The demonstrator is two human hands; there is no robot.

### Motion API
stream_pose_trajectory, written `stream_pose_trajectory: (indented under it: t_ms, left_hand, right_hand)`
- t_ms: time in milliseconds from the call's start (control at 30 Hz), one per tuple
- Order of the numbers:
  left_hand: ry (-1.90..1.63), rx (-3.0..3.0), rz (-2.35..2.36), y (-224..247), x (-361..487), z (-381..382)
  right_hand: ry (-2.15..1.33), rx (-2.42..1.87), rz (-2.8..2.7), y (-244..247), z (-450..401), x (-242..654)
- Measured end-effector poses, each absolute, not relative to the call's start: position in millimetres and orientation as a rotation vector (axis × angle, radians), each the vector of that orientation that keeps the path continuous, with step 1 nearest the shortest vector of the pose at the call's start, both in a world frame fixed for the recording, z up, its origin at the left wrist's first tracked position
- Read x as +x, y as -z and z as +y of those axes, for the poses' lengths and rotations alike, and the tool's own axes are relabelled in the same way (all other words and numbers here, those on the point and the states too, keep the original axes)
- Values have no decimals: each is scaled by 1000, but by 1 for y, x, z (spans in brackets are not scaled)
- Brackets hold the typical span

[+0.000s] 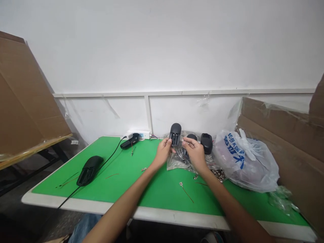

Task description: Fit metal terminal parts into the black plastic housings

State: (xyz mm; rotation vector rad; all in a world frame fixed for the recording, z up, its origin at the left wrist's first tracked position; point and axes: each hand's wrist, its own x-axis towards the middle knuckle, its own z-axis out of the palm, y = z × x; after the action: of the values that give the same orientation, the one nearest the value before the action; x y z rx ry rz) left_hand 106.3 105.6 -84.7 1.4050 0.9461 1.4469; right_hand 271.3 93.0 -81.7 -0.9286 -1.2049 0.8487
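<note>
1. The left hand [164, 152] is closed around a black plastic battery holder [175, 134], which stands upright with its compartment and metal contacts showing.
2. The right hand [196, 153] pinches a small metal terminal [186, 142] just beside that holder.
3. Under both hands, a clear plastic bag [177, 162] lies on the green-topped bench [152, 213], with another black housing [207, 143] just behind it.
4. A thin reddish wire [186, 193] with a metal terminal lies nearer the bench's front edge.
5. A black corded housing [89, 170] lies to the left; a white power strip [139, 134] sits at the back; a white plastic bag [244, 162] sits to the right.
</note>
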Motion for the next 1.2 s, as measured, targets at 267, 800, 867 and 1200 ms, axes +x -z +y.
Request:
stream_pose_trajectory:
  t_ms: [267,800,867,1200]
  left_hand:
    - [-1355,1247,733,96,107,116]
    - [-1310,1185,634,106,110,115]
    - [-1310,1187,635,105,110,114]
    - [-1331,1229,628,108,113,115]
  right_hand:
    - [-728,-949,-1335,72,84,275]
    - [-692,-955,-1441,77,85,274]
    - [-679,-952,-1443,77,84,274]
    - [-609,-937,-1528,79,85,273]
